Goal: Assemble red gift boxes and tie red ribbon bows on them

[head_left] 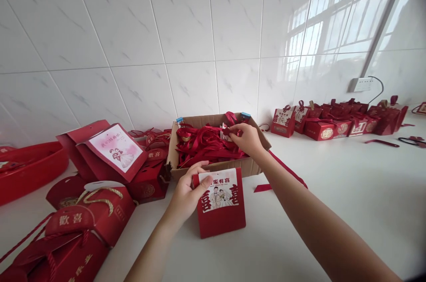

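Note:
My left hand is closed on the left side of a red gift box, its thumb over the front. The box stands upright on the table, with a white label showing a wedding couple and red characters. Ahead of it sits an open cardboard box full of shiny red ribbons. My right hand reaches over that box's right side, thumb and fingertips pinched on what looks like a red ribbon. Beside those fingertips is a small white-and-red piece, partly hidden.
Red gift boxes with cords crowd the left, near a red plastic basin. Several finished-looking small boxes line the wall at right. Scissors and a ribbon strip lie on the white table.

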A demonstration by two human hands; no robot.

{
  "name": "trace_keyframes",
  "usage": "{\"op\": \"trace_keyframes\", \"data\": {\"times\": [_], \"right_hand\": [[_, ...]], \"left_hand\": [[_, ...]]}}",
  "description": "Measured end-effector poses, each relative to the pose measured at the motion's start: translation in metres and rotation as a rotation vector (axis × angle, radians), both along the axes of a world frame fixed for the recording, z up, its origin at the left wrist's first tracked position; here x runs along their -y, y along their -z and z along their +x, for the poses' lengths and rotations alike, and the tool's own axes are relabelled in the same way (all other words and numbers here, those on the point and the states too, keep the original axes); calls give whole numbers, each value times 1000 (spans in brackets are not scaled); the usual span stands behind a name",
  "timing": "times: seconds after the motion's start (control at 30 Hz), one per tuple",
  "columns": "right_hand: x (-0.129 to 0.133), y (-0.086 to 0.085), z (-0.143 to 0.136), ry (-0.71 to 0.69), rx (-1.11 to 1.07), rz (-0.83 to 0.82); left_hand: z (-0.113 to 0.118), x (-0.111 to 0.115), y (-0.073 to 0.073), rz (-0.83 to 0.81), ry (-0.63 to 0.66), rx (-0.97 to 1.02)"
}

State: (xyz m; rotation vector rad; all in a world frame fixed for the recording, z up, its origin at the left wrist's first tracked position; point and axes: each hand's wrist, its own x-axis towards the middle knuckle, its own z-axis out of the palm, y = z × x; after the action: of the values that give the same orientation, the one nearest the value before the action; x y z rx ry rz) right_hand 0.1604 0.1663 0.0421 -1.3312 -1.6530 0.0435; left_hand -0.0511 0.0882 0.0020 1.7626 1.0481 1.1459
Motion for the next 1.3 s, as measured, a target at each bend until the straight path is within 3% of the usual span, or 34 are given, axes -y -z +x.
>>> {"op": "trace_keyframes", "data": {"times": [0.1,0.23,0.43,0.6,0.73,0.87,0.93,1.13,1.3], "right_hand": [[29,3,5,-22,-120,178],[69,11,10,-196,-262,552],[92,31,13,-219,-128,673],[90,46,11,-241,-177,548],[95,51,5,-360,-179,511],[99,56,0,-486,-176,466],[100,59,-3,-533,-262,371],[98,67,-10,-816,-808,-147],[94,68,-13,-853,-927,-275]], "left_hand": [[1,-9,4,62,8,17],[3,-10,8,130,57,54],[4,5,10,134,61,97],[5,25,9,75,184,122],[11,36,9,77,335,108],[13,41,10,119,354,105],[12,42,10,119,352,97],[10,40,9,53,324,72],[12,41,5,29,291,45]]}}
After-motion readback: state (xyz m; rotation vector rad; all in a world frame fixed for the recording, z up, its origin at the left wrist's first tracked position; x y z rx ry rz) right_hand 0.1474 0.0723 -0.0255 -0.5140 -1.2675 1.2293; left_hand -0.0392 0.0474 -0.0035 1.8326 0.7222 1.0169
